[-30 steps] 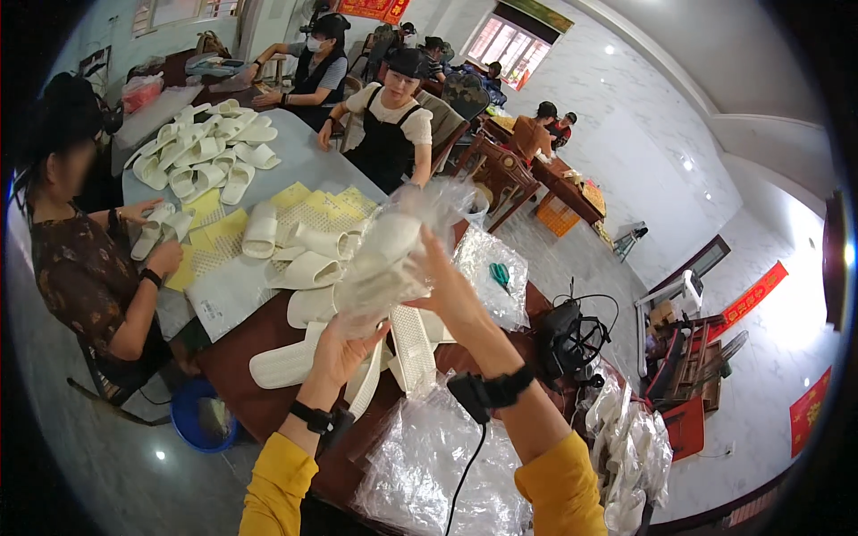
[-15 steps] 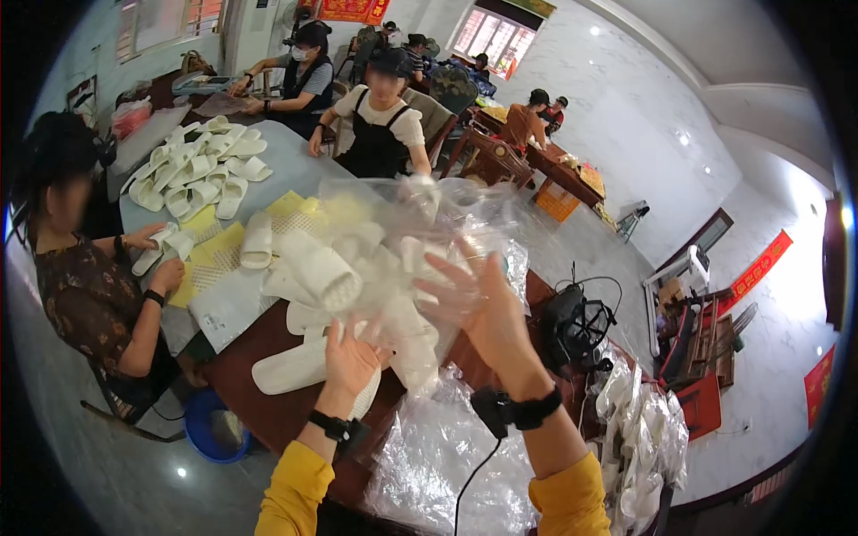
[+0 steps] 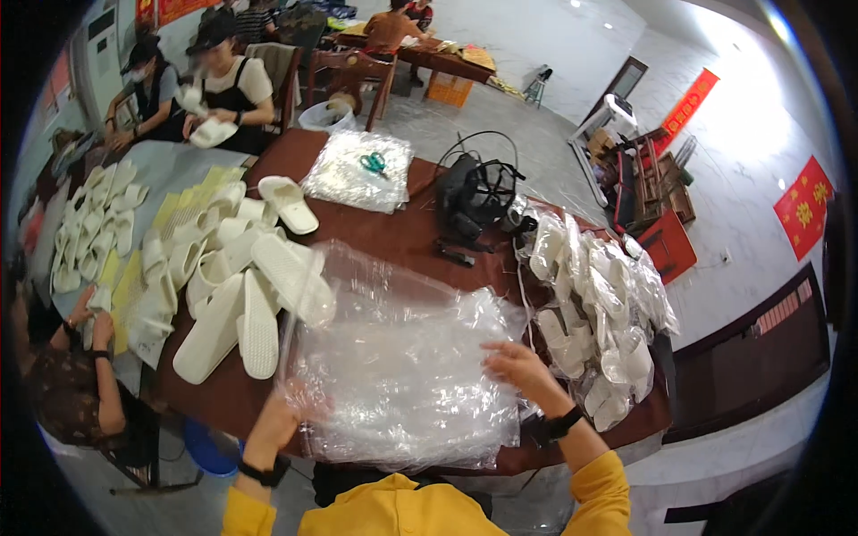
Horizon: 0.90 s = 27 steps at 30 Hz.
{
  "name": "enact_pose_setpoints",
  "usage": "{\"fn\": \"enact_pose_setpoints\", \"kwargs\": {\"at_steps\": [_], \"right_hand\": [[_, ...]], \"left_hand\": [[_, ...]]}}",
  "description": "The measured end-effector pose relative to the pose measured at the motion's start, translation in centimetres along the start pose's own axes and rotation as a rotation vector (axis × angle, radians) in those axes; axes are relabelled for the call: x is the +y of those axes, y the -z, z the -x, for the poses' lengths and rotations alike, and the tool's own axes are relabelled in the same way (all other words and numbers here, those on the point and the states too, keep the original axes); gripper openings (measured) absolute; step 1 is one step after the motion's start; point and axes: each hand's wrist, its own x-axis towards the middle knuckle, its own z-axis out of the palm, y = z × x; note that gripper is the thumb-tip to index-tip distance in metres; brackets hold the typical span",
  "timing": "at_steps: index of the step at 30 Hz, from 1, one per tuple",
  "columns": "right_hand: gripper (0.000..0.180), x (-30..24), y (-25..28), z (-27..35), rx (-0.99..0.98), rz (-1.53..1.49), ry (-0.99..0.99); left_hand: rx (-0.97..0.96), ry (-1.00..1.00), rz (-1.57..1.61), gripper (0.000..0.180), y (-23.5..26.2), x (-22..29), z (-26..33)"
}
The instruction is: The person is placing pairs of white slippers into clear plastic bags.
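A wide pile of clear plastic bags (image 3: 420,393) lies at the table's near edge, between my hands. My left hand (image 3: 299,404) is closed at its left side, gripping a loose clear plastic bag (image 3: 380,281) that reaches up toward the slippers; motion blurs the fingertips. Over the pile's right side hovers my right hand (image 3: 518,368), its fingers loosely bent and apart, with nothing visible in them. Just left of the bags is a heap of white slippers (image 3: 214,330), some with textured soles facing up. One slipper's end (image 3: 313,299) shows behind the clear film.
Bagged slippers (image 3: 594,308) are heaped at the table's right. Beyond the bags are a black bag-like item (image 3: 474,201) and flat plastic bags (image 3: 344,179) with green scissors (image 3: 374,163). Co-workers handle slippers at left and far left; a blue bucket (image 3: 212,447) stands below.
My view has swung right and down. My hands have come back from the raised, blurred plastic near the slippers to the bag pile, now lower and wider apart.
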Motion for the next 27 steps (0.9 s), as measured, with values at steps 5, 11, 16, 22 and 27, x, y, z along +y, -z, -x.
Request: {"fn": "enact_pose_setpoints", "kwargs": {"at_steps": [5, 11, 16, 22, 27], "right_hand": [[0.038, 9.8, 1.4, -2.6, 0.182, -0.029, 0.168], [0.051, 9.1, 0.1, -4.3, 0.203, 0.507, 0.384], [0.068, 10.3, 0.7, -5.9, 0.257, 0.708, 0.35], [0.098, 4.8, -2.8, -0.5, 0.164, 1.374, 0.843], [0.105, 10.5, -2.4, -2.2, 0.042, 1.463, 0.431]], "left_hand": [[0.182, 0.217, -0.423, 0.037, 0.4, -3.7, 5.5], [0.385, -0.676, -1.469, 0.037, -7.7, 2.8, 5.2], [-0.004, -0.594, -1.806, 0.071, -8.4, -4.7, -4.2], [-0.218, -0.463, -1.915, 0.103, -5.6, -8.7, -9.6], [-0.315, -0.376, -1.834, 0.112, -5.3, -10.5, -11.9]]}}
